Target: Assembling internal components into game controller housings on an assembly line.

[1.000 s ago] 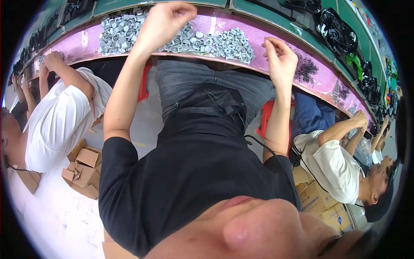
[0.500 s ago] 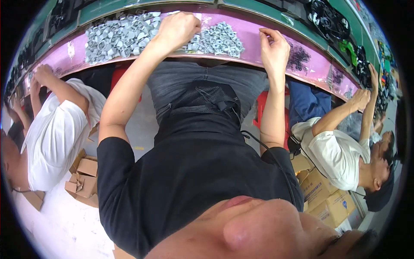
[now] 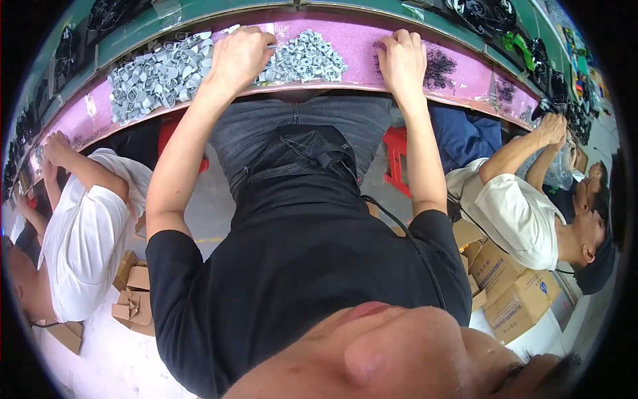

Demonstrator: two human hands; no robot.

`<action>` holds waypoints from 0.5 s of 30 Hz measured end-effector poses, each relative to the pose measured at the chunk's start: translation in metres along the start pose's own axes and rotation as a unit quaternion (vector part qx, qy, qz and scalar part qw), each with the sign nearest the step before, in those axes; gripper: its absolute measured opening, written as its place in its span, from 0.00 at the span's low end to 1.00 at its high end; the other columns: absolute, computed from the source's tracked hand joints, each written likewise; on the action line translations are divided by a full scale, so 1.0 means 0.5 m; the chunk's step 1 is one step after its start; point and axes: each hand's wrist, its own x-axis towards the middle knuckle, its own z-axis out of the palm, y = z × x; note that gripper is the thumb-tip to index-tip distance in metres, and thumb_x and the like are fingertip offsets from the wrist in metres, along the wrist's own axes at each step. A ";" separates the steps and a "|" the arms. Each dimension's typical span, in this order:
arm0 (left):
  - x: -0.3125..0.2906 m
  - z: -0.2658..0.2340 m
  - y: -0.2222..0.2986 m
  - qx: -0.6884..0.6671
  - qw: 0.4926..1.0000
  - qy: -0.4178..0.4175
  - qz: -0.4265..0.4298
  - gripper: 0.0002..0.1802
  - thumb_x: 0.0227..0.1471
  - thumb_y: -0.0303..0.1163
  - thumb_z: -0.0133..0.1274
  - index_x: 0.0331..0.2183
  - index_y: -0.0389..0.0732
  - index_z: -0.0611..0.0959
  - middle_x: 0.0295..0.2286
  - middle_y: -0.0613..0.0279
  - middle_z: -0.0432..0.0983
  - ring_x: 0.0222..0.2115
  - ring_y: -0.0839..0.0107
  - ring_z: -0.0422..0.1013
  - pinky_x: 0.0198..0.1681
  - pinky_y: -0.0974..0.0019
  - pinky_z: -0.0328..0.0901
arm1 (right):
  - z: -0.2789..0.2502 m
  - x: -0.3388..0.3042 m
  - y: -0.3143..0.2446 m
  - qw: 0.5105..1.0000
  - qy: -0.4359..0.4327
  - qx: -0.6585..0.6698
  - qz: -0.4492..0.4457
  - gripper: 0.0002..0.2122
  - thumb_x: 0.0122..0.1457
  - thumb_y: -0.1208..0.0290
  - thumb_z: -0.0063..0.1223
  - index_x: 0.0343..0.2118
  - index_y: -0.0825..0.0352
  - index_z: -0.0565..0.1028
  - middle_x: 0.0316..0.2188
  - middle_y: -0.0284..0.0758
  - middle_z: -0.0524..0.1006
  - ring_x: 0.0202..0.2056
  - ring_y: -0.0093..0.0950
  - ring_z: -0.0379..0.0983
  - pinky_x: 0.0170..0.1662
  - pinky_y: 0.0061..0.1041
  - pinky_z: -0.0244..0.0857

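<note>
My left hand (image 3: pixel 240 61) is closed, fingers curled, between two heaps on the pink bench top. A heap of larger grey plastic caps (image 3: pixel 158 74) spreads to its left. On its right lies a heap of smaller light-grey plastic parts (image 3: pixel 310 58). Whatever its fingertips hold is hidden. My right hand (image 3: pixel 403 65) is back-up with bent, drawn-in fingers, at the left edge of a pile of tiny black wiry pieces (image 3: pixel 438 69). Its fingertips point down to the bench, and anything pinched there is too small to make out.
Beyond the pink bench (image 3: pixel 362 40) runs a green raised strip (image 3: pixel 266 14) carrying black moulded parts (image 3: pixel 492 13). Co-workers in white sit left (image 3: pixel 93 239) and right (image 3: pixel 512 213). Cardboard boxes (image 3: pixel 515 299) and a red stool (image 3: pixel 397 159) stand below.
The view has shifted, so the heaps appear farther left. My right hand has turned back-up and lowered its fingers beside the black pile. My left hand remains between the grey heaps.
</note>
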 end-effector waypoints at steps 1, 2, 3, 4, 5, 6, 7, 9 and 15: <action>0.002 0.005 -0.001 0.002 1.000 0.001 0.000 0.11 0.56 0.37 0.60 0.39 0.44 0.89 0.37 0.56 0.84 0.40 0.52 0.79 0.43 0.52 0.73 | 0.003 0.000 0.003 1.000 0.002 0.001 0.000 0.09 0.53 0.68 0.67 0.36 0.63 0.86 0.39 0.35 0.79 0.44 0.38 0.73 0.47 0.38 0.67; 0.003 0.009 -0.004 0.003 1.000 0.008 -0.001 0.12 0.56 0.37 0.61 0.40 0.44 0.89 0.37 0.56 0.84 0.40 0.52 0.79 0.43 0.52 0.74 | 0.000 0.007 0.001 0.999 0.028 0.021 -0.009 0.09 0.52 0.68 0.67 0.36 0.63 0.86 0.38 0.35 0.79 0.44 0.39 0.73 0.47 0.38 0.67; 0.003 0.013 -0.007 0.004 1.000 0.015 -0.002 0.12 0.55 0.38 0.61 0.40 0.44 0.89 0.36 0.56 0.84 0.40 0.52 0.79 0.43 0.52 0.74 | -0.004 0.014 -0.001 0.998 0.054 0.041 -0.017 0.08 0.52 0.68 0.67 0.35 0.62 0.86 0.38 0.36 0.80 0.44 0.41 0.73 0.48 0.39 0.67; 0.000 0.018 -0.011 0.006 1.000 0.016 -0.004 0.12 0.55 0.38 0.61 0.40 0.44 0.89 0.36 0.56 0.84 0.40 0.52 0.79 0.43 0.52 0.74 | -0.010 0.018 -0.004 0.997 0.055 0.044 -0.019 0.08 0.52 0.68 0.67 0.35 0.62 0.86 0.38 0.36 0.80 0.44 0.41 0.73 0.48 0.39 0.67; -0.001 0.016 -0.011 0.001 0.999 0.033 0.001 0.13 0.55 0.39 0.62 0.40 0.44 0.89 0.36 0.55 0.84 0.39 0.53 0.80 0.42 0.53 0.74 | -0.020 0.021 -0.009 0.992 0.085 0.088 -0.002 0.09 0.55 0.69 0.66 0.38 0.64 0.85 0.38 0.35 0.81 0.43 0.38 0.74 0.47 0.37 0.68; -0.002 0.014 -0.013 -0.005 0.999 0.051 0.006 0.13 0.55 0.40 0.63 0.40 0.44 0.89 0.36 0.55 0.84 0.37 0.54 0.80 0.41 0.54 0.74 | -0.027 0.022 -0.015 0.984 0.114 0.134 0.016 0.09 0.58 0.70 0.65 0.40 0.65 0.85 0.38 0.35 0.82 0.41 0.36 0.76 0.47 0.34 0.69; -0.009 0.012 -0.010 -0.001 0.999 0.052 0.004 0.13 0.55 0.40 0.63 0.40 0.44 0.89 0.36 0.55 0.84 0.37 0.54 0.80 0.41 0.54 0.74 | -0.024 0.021 -0.024 0.984 0.116 0.137 0.014 0.09 0.58 0.70 0.65 0.40 0.65 0.85 0.38 0.35 0.82 0.41 0.36 0.76 0.47 0.34 0.69; -0.017 -0.026 0.046 -0.166 0.979 0.113 -0.015 0.13 0.55 0.39 0.65 0.40 0.43 0.89 0.35 0.57 0.85 0.33 0.60 0.80 0.37 0.59 0.73 | -0.020 0.009 -0.045 0.762 0.051 0.611 0.208 0.11 0.64 0.73 0.60 0.47 0.70 0.82 0.39 0.36 0.83 0.39 0.28 0.77 0.46 0.28 0.71; -0.028 -0.097 0.154 -0.338 0.928 0.159 0.009 0.10 0.50 0.28 0.69 0.36 0.37 0.88 0.33 0.61 0.86 0.32 0.69 0.79 0.35 0.69 0.71 | -0.043 0.032 -0.150 0.416 -0.073 0.878 0.225 0.15 0.67 0.75 0.57 0.54 0.73 0.78 0.41 0.40 0.84 0.41 0.23 0.79 0.48 0.24 0.72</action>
